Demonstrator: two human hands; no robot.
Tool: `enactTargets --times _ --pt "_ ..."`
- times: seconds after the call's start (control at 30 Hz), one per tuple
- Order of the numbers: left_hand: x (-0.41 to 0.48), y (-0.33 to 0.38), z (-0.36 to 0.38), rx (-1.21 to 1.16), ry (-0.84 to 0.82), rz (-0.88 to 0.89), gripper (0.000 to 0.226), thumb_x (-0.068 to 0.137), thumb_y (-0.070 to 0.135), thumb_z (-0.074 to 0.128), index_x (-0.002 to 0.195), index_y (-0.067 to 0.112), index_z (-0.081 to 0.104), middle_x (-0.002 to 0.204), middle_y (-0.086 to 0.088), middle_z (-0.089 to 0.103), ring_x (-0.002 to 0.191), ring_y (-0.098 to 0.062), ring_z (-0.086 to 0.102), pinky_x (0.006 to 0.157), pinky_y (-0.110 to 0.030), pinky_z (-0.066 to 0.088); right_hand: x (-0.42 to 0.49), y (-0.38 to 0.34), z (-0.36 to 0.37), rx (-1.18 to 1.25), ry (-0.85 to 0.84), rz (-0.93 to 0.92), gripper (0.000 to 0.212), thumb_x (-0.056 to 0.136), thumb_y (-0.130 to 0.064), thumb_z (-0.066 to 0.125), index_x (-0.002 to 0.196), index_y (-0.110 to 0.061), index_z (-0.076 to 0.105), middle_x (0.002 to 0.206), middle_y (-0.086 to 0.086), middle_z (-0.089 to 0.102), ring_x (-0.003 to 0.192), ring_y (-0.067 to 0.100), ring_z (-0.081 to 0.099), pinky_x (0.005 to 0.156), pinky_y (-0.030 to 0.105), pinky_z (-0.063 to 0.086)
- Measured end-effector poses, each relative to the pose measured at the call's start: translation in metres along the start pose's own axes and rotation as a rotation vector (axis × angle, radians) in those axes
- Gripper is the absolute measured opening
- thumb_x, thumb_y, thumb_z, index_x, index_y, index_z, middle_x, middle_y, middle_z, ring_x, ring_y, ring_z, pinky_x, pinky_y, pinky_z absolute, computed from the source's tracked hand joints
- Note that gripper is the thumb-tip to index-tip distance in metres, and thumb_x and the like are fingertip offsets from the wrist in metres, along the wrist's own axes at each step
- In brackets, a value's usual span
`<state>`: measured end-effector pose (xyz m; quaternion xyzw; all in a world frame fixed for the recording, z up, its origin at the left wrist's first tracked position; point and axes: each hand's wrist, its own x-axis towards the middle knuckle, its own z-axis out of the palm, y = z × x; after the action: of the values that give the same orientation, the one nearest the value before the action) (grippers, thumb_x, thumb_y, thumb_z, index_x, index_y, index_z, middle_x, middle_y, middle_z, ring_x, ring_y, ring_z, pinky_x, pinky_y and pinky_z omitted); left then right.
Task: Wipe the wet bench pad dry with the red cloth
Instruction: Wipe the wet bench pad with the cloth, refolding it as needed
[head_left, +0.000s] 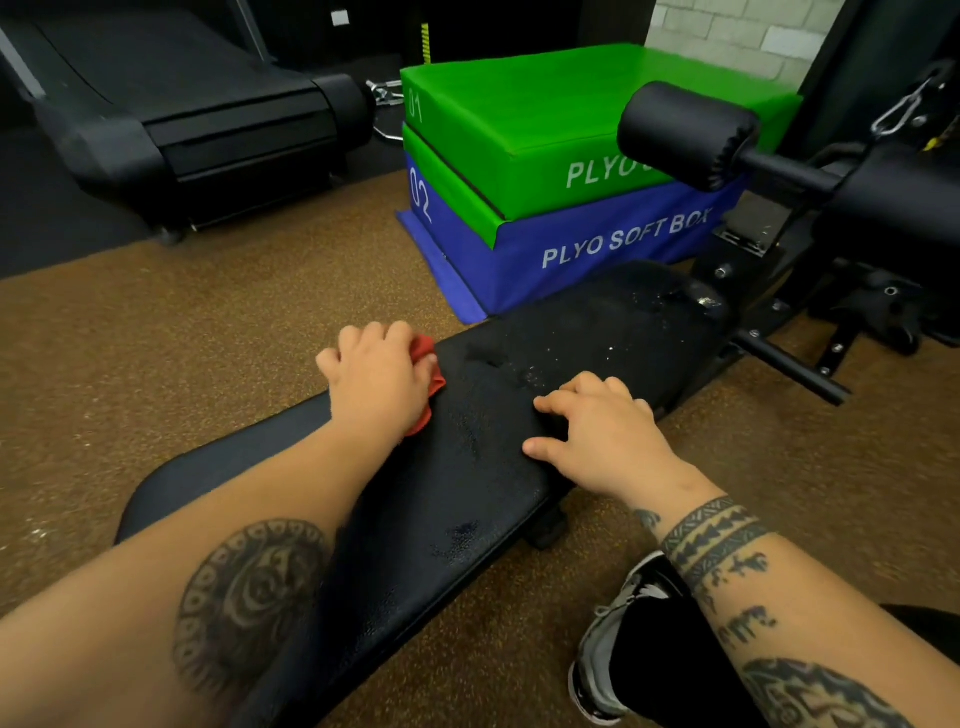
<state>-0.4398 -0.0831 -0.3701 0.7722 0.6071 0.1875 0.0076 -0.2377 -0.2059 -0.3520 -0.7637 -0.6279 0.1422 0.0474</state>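
Note:
A long black bench pad runs from the lower left to the upper right, with water drops and wet patches across its surface. My left hand presses the red cloth flat on the pad's left edge; most of the cloth is hidden under the palm. My right hand rests on the pad's right side with fingers spread, holding nothing.
Stacked green and blue plyo boxes stand just beyond the bench. A black roller pad and machine frame sit at the right. A treadmill is at the back left. My shoe rests on the brown floor, lower right.

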Motion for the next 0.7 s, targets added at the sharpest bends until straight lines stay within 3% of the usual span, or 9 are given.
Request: enactTargets --times 0.07,0.13,0.2,0.4,0.6,0.7 --pt "0.000 0.006 -0.002 -0.145 -0.021 0.025 0.033 0.091 0.056 0.047 0.110 0.031 0.058 0.112 0.002 0.061 0.113 -0.028 0.045 0.089 -0.046 0.029 -0.001 -0.001 -0.001 -0.017 0.001 -0.009 0.061 0.082 -0.069 0.059 0.136 -0.041 0.051 0.131 -0.008 0.046 0.124 0.022 0.039 0.102 0.047 0.037" --pt "-0.009 0.012 0.000 -0.228 -0.096 0.186 0.034 0.088 0.060 0.050 0.114 0.039 0.057 0.109 0.011 0.060 0.115 -0.022 0.043 0.091 -0.043 0.025 0.000 -0.003 -0.003 -0.030 -0.007 -0.013 0.062 0.081 -0.069 0.058 0.136 -0.042 0.051 0.131 -0.007 0.046 0.125 0.022 0.039 0.102 0.047 0.038" --pt "-0.021 0.016 0.007 -0.206 -0.146 0.283 0.041 0.082 0.064 0.056 0.118 0.043 0.056 0.108 0.015 0.055 0.116 -0.018 0.041 0.095 -0.043 0.024 0.001 -0.003 -0.007 -0.036 -0.029 -0.020 0.063 0.081 -0.070 0.058 0.137 -0.042 0.051 0.131 -0.008 0.046 0.124 0.022 0.039 0.102 0.046 0.038" --pt "-0.002 0.025 0.017 -0.092 -0.071 0.278 0.037 0.079 0.060 0.062 0.107 0.037 0.058 0.106 0.012 0.054 0.113 -0.021 0.041 0.094 -0.044 0.025 0.007 -0.007 -0.016 -0.125 -0.134 -0.037 0.065 0.084 -0.066 0.057 0.142 -0.039 0.045 0.135 -0.003 0.043 0.126 0.025 0.038 0.102 0.047 0.040" --pt "0.044 0.030 0.036 0.010 0.005 0.074 0.033 0.087 0.052 0.056 0.102 0.022 0.055 0.107 -0.002 0.057 0.108 -0.030 0.045 0.090 -0.049 0.030 0.012 -0.007 -0.027 -0.213 -0.261 -0.087 0.072 0.086 -0.064 0.057 0.150 -0.037 0.034 0.143 0.000 0.038 0.131 0.027 0.036 0.104 0.048 0.040" --pt "0.060 0.034 0.035 -0.070 0.040 -0.044 0.031 0.093 0.049 0.048 0.103 0.021 0.054 0.110 -0.005 0.058 0.109 -0.032 0.046 0.093 -0.051 0.030 0.012 -0.004 -0.028 -0.230 -0.303 -0.109 0.078 0.087 -0.064 0.057 0.153 -0.035 0.027 0.147 0.000 0.033 0.132 0.027 0.034 0.105 0.047 0.040"
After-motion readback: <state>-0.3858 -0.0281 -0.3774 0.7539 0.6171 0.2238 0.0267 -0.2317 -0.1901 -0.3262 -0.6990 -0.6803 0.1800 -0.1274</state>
